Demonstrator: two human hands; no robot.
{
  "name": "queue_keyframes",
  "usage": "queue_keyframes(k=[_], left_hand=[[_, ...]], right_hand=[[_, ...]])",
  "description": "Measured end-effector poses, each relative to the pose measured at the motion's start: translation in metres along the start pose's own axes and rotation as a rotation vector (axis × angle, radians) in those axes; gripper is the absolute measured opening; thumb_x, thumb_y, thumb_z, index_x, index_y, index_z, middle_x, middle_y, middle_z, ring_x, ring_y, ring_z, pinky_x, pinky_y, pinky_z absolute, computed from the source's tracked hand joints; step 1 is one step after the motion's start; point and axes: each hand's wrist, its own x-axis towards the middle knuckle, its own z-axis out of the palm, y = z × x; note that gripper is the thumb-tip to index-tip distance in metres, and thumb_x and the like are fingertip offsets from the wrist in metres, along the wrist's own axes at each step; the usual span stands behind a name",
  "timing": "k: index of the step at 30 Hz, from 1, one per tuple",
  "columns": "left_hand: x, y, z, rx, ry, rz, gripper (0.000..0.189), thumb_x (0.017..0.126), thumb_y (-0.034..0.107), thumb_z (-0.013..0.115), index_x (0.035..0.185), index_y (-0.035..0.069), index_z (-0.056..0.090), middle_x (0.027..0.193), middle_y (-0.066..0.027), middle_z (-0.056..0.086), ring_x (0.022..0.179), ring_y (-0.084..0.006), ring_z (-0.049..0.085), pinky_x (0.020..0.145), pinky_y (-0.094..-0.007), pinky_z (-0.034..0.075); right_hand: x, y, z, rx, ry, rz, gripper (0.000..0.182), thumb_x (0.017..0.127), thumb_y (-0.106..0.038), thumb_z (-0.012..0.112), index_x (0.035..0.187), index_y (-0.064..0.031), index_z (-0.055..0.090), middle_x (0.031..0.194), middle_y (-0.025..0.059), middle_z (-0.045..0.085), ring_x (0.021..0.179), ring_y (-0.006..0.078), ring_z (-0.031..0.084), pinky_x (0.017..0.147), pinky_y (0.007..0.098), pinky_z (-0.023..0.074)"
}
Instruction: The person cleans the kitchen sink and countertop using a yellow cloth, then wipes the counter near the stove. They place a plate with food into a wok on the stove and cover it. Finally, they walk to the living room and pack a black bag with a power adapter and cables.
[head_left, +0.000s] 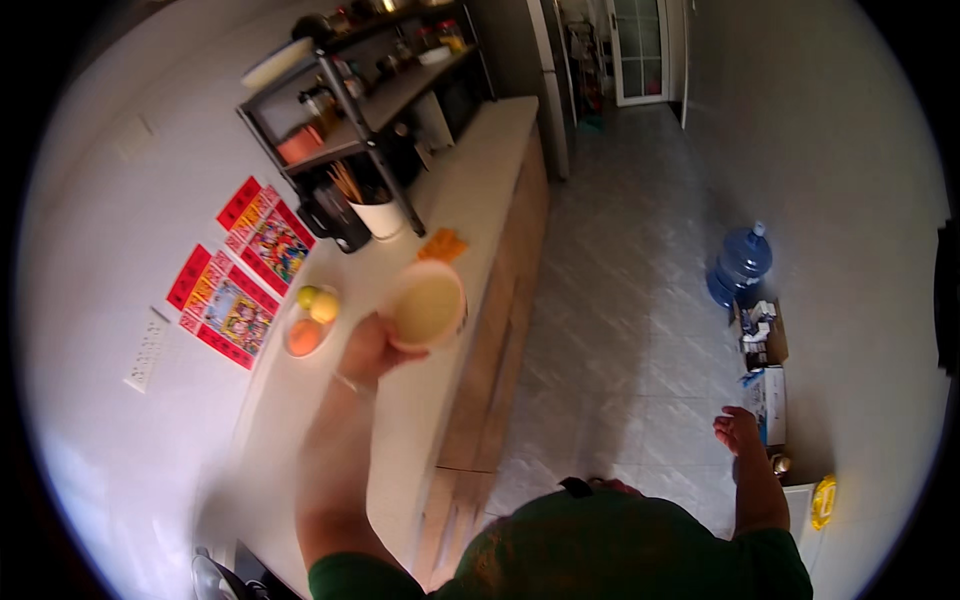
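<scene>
My left hand (375, 349) grips a pale bowl (427, 307) by its near side, above the light countertop (409, 405); the bowl looks slightly blurred, and whether anything is in it cannot be told. Just beyond it an orange cloth (442, 246) lies on the counter. To the left of the bowl, a small dish (324, 346) holds an orange fruit (304, 337), a yellow fruit (325, 307) and a green fruit (307, 296). My right hand (736, 430) hangs out at my right side with its fingers loosely curled, holding nothing.
A metal shelf rack (382, 112) stands on the counter, with a white utensil holder (379, 217) and a black jug (337, 217) beneath. Along the right wall are a blue water bottle (741, 262), an open cardboard box (772, 337) and a white box (775, 405). A pan lid (214, 577) shows at bottom left.
</scene>
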Motion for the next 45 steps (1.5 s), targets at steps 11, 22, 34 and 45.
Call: queue_keyframes(k=[11, 22, 34, 45], left_hand=[[0.165, 0.132, 0.099, 0.167, 0.075, 0.056, 0.04, 0.068, 0.004, 0.04, 0.105, -0.01, 0.047, 0.093, -0.0234, 0.058, 0.081, -0.0369, 0.06, 0.069, -0.0445, 0.053], [0.337, 0.281, 0.091, 0.141, 0.091, 0.249, 0.037, 0.07, 0.005, 0.039, 0.105, -0.008, 0.044, 0.09, -0.0231, 0.057, 0.078, -0.0353, 0.06, 0.065, -0.045, 0.054], [0.465, 0.382, 0.019, -0.113, 0.531, 0.367, 0.043, 0.074, 0.01, 0.042, 0.114, -0.004, 0.035, 0.107, -0.0265, 0.044, 0.088, -0.0474, 0.053, 0.063, -0.0452, 0.055], [0.523, 0.393, -0.027, -0.286, 0.864, 0.391, 0.037, 0.073, 0.013, 0.045, 0.108, 0.002, 0.042, 0.102, -0.0216, 0.046, 0.086, -0.0405, 0.053, 0.061, -0.0491, 0.051]], right_hand=[[0.041, -0.031, 0.04, 0.112, 0.019, 0.085, 0.022, 0.084, -0.009, 0.037, 0.104, -0.0045, 0.045, 0.071, 0.0122, 0.056, 0.059, 0.0216, 0.056, 0.053, 0.0334, 0.0477], [0.155, -0.056, 0.082, 0.102, 0.331, 0.099, 0.027, 0.086, -0.013, 0.034, 0.111, -0.0048, 0.042, 0.065, 0.0133, 0.055, 0.049, 0.0195, 0.053, 0.043, 0.0337, 0.0439], [0.333, -0.158, 0.127, 0.247, 0.419, 0.119, 0.028, 0.084, -0.015, 0.034, 0.11, -0.0056, 0.04, 0.054, 0.0106, 0.045, 0.04, 0.018, 0.042, 0.035, 0.029, 0.0332], [0.556, -0.4, 0.295, -0.143, 0.127, -0.028, 0.02, 0.081, -0.018, 0.038, 0.097, -0.007, 0.045, 0.056, 0.0102, 0.05, 0.04, 0.0171, 0.045, 0.036, 0.0296, 0.036]])
